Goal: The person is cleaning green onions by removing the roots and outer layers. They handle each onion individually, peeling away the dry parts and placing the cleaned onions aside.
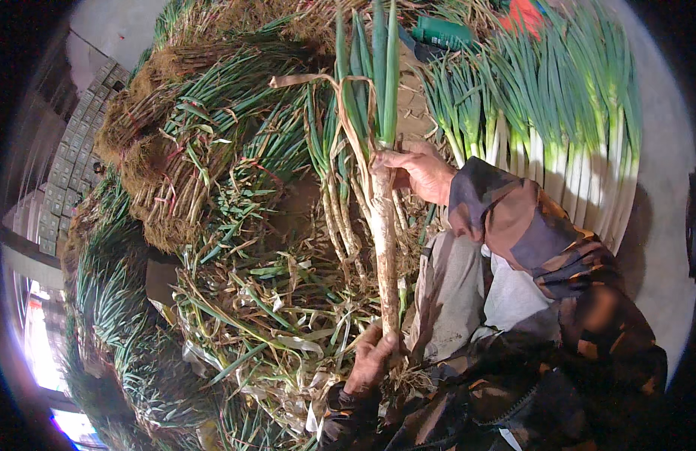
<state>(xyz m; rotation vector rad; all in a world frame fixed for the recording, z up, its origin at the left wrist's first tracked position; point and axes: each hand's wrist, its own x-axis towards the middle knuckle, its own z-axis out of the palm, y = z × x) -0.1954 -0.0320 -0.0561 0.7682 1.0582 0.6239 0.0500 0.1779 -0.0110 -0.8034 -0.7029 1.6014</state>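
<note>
Between my two hands a long Welsh onion (383,242) stands lengthwise, its pale shaft stained with soil and its green leaves pointing away from me. My right hand (424,172) pinches it where the shaft meets the leaves. Lower down, my left hand (373,358) is closed around the shaft just above the roots. A dry, brown outer leaf (353,127) hangs bent over on the left of the shaft. Behind it lie several thinner, untrimmed onions (336,220) with soil on them. Loose peeled leaves and skins (286,321) cover the ground left of my left hand.
Clean white-stemmed onions (556,163) lie in a row at the right. Tied bundles with roots (173,191) are heaped at the left, with more leafy onions (117,315) below. A green container (442,34) bearing writing lies at the back. Stacked boxes (74,163) stand far left.
</note>
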